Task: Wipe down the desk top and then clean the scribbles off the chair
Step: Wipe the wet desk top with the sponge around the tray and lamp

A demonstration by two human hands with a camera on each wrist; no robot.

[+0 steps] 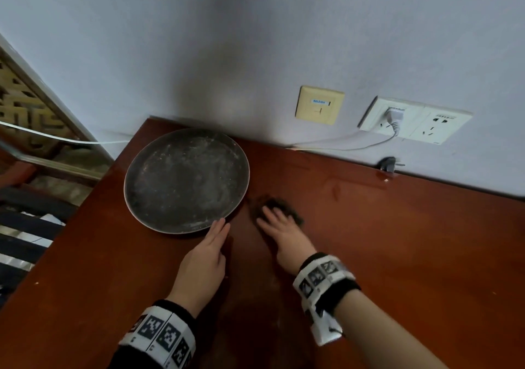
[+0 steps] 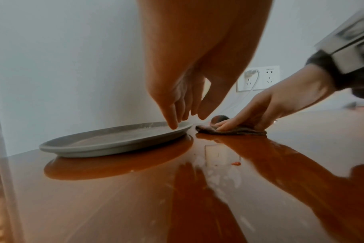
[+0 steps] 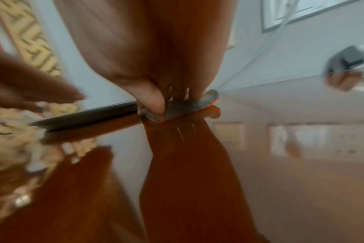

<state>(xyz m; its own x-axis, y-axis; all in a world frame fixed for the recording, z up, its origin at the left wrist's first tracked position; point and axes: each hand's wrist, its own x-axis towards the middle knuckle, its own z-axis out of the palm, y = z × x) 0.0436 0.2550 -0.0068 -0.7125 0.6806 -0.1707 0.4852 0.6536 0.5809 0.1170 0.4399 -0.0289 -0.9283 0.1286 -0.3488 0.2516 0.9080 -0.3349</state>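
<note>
Two hands worked the glossy red-brown bench [image 1: 397,255]. Right hand [image 1: 287,235] pressed flat, fingers straight, on a dark fuzzy cloth [image 2: 235,130] just beside the round, shallow grey tray [image 1: 184,181]. Left hand [image 1: 206,260] was relaxed, fingertips at the tray rim. Risk: a wide stroke could knock the tray, or drag the loose black plug [image 1: 387,165] near the wall. Chair not in view.

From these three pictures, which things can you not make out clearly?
- Chair: in no view, so its scribbles cannot be judged.
- Cloth: head view, mostly covered by the right hand; its full shape is hidden.
- Left hand: right wrist view, smeared by motion blur.
- Yellow wall plate: head view, its label is too small to read.
- Desk: cut off by the picture edges.
</note>
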